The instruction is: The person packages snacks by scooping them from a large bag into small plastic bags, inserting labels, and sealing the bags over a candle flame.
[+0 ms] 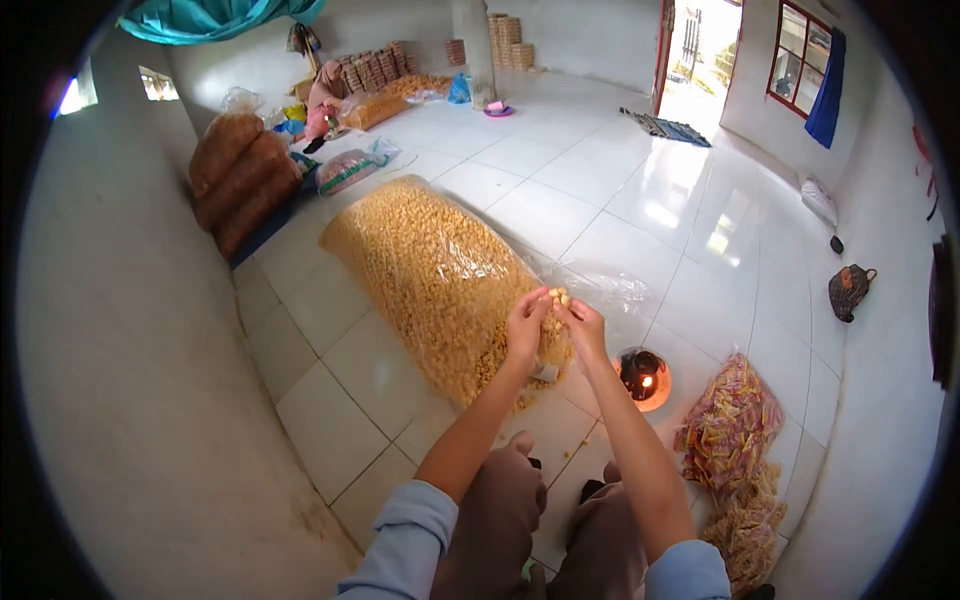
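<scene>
The left hand [526, 322] and right hand [584, 327] pinch what seems a small clear packet of golden snack pieces [558, 298], seal indiscernible, at the large transparent plastic sack's [430, 280] near end; most golden pieces remain unportioned.

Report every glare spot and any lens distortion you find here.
Head view: daylight washes out much of the doorway and throws bright reflections on the floor; head view: the big bag shows shiny highlights on its clear plastic, and the flame is a small bright spot; head view: dark curved borders and bowed walls suggest a wide lens.
</scene>
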The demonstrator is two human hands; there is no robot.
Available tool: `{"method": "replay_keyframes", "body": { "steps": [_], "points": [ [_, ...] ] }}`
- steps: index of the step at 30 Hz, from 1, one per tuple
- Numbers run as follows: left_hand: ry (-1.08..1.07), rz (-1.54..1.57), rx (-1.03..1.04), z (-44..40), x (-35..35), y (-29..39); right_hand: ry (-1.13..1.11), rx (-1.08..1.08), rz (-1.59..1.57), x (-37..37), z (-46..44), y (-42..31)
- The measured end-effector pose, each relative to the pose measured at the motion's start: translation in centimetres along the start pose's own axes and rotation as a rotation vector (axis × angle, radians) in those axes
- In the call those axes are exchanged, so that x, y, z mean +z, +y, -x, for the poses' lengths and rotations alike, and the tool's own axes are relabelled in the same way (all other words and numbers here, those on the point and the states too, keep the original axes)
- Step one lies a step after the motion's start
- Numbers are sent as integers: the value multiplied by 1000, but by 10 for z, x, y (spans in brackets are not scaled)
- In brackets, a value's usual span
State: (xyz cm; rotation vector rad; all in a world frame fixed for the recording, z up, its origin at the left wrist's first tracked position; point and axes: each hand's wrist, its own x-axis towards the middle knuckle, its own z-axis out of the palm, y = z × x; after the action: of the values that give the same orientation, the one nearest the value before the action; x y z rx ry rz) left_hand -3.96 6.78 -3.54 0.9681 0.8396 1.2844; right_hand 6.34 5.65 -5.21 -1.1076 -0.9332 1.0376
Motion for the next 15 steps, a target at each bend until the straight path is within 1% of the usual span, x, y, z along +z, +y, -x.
{"method": "replay_keyframes", "body": {
  "steps": [2, 3, 5, 6, 8, 9, 11, 15],
  "points": [
    [1, 59, -98, -10, -7, -19, 13, 92, -25, -4, -1, 7],
    [-1, 55, -93, -9, -8, -21, 12, 88, -29, -6, 1, 9],
    [19, 85, -242, -11, -15, -30, -26, 220, -54, -11, -1, 19],
    [24, 79, -247, -14, -21, -35, -28, 227, -60, -14, -6, 27],
    [50, 30, -337, -11, -36, -48, -81, 336, -4, -17, -7, 49],
    [58, 25, -350, -14, -46, -60, -79, 351, -9, -16, -6, 54],
    [66, -29, -364, -20, -59, -76, -69, 346, 96, -10, -2, 51],
    [130, -44, -359, -24, -65, -75, -36, 413, 18, 0, -11, 68]
  ]
}}
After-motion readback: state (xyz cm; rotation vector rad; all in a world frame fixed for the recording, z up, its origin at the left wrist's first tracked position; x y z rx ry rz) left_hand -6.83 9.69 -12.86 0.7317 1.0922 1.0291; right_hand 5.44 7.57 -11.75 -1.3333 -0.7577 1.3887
